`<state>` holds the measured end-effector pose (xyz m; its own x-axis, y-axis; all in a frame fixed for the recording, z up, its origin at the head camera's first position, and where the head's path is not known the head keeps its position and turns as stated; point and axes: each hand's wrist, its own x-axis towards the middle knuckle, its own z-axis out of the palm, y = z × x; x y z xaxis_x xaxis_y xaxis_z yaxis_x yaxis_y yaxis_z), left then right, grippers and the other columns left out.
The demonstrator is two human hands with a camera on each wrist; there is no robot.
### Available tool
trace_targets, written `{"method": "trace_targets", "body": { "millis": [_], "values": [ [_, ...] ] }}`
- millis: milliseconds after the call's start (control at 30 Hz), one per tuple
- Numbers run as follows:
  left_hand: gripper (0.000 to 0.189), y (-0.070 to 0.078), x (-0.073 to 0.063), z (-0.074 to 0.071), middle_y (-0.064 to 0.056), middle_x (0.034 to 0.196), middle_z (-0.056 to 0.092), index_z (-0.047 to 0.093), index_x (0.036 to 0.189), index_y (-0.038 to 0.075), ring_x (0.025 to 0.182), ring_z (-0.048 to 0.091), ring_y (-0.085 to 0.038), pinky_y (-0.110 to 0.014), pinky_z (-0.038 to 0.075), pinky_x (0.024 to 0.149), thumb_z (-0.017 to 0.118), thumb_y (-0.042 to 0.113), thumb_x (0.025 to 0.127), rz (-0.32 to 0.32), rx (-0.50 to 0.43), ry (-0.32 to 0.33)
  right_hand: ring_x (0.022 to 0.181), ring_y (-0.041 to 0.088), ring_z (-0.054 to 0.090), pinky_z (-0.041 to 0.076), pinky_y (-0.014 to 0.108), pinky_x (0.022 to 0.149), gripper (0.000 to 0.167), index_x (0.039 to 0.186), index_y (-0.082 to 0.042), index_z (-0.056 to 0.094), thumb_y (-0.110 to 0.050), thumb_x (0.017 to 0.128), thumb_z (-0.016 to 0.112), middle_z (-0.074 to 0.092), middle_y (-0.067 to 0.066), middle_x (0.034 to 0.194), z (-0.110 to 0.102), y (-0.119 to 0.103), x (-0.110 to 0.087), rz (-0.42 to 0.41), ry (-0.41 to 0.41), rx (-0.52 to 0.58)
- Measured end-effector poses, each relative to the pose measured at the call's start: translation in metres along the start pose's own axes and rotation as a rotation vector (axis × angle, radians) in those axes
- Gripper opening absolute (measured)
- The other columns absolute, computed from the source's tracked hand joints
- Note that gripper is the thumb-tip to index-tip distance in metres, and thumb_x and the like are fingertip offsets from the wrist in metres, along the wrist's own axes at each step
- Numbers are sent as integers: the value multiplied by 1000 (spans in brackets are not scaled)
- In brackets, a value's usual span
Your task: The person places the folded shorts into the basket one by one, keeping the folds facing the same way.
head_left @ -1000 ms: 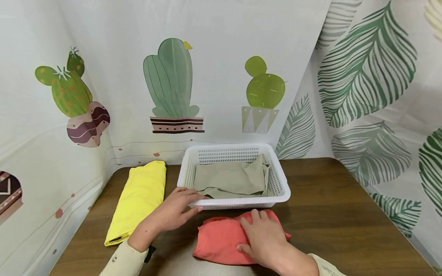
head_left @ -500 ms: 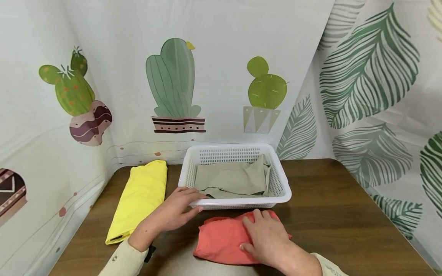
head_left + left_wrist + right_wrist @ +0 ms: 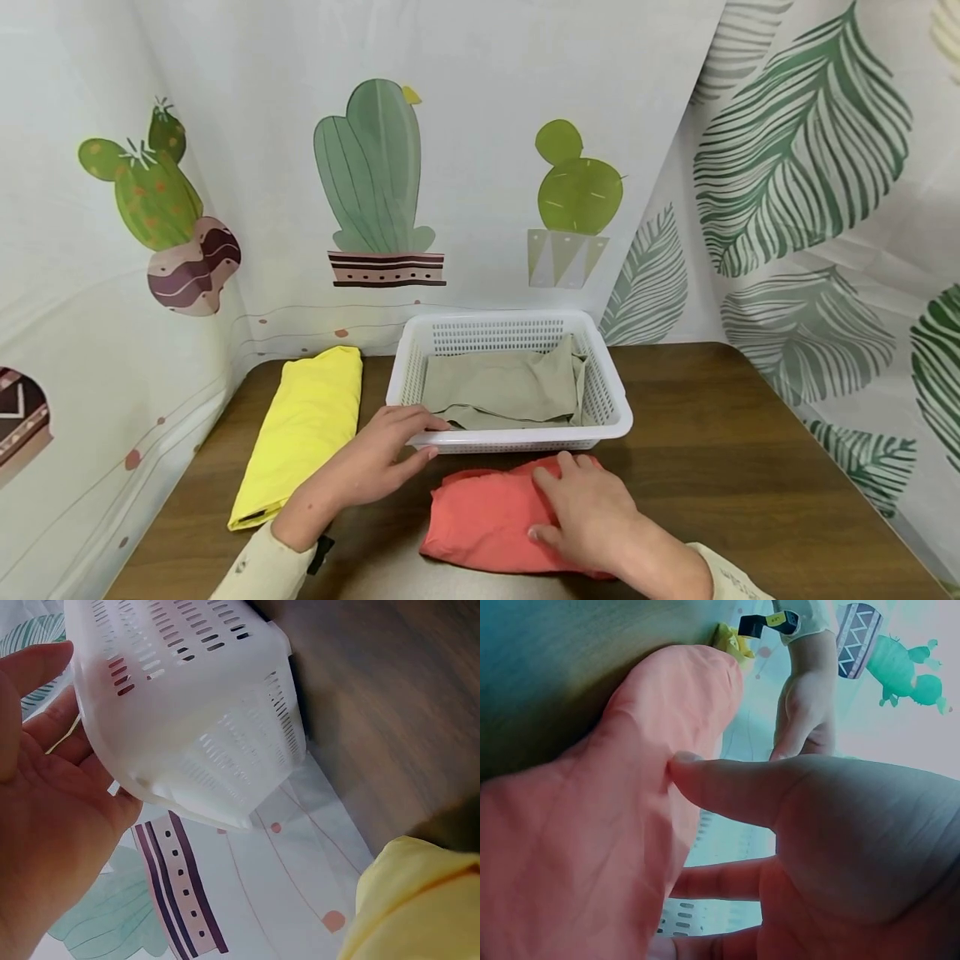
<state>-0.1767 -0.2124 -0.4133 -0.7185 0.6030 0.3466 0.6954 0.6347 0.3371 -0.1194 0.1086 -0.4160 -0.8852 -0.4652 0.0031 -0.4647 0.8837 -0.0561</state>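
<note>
Touching red cloth (image 3: 483, 518), right grip (image 3: 594, 515) palm down

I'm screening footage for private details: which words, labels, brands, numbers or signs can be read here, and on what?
No text can be read.
Right sleeve: faint printed marks, too blurred.
Left sleeve: a small mark, too small to make out.
Yellow label on the black wrist device: too small to read.

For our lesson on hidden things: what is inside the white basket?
A folded grey-green cloth lies inside the white plastic basket. Anything beneath that cloth is covered and cannot be seen; the left hand also partly hides the near left corner.
</note>
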Motion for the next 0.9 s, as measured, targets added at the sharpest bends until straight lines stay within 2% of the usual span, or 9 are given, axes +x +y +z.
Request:
{"method": "trace_targets", "body": {
  "millis": [167, 600, 733, 900],
  "values": [
    [26, 3, 0, -3, 13, 128, 66, 70, 127, 22, 121, 60, -10, -44, 46, 104, 73, 22, 101, 24, -9, 21, 112, 38, 62, 59, 53, 83, 66, 130, -15, 69, -54, 80, 87, 65, 18, 123, -2, 4, -1, 6, -12, 22],
    [25, 9, -2, -9, 14, 130, 62, 71, 125, 21, 127, 56, -11, -44, 47, 104, 74, 20, 101, 54, -5, 51, 130, 46, 59, 54, 59, 100, 69, 135, -11, 68, -52, 83, 86, 62, 25, 139, -13, 13, -7, 19, -60, 119],
    [26, 10, -5, -10, 13, 131, 62, 71, 125, 20, 125, 57, -11, -44, 48, 102, 74, 18, 100, 65, -1, 62, 127, 45, 60, 54, 59, 99, 66, 133, -10, 69, -51, 83, 86, 64, 24, 135, -15, 16, -9, 13, -50, 140],
    [27, 11, -8, -13, 13, 132, 61, 72, 127, 19, 125, 57, -11, -43, 48, 103, 74, 18, 100, 72, 3, 62, 116, 39, 64, 56, 57, 93, 62, 127, -10, 70, -51, 82, 87, 67, 17, 123, -17, 21, -12, 3, -33, 139]
  ]
}}
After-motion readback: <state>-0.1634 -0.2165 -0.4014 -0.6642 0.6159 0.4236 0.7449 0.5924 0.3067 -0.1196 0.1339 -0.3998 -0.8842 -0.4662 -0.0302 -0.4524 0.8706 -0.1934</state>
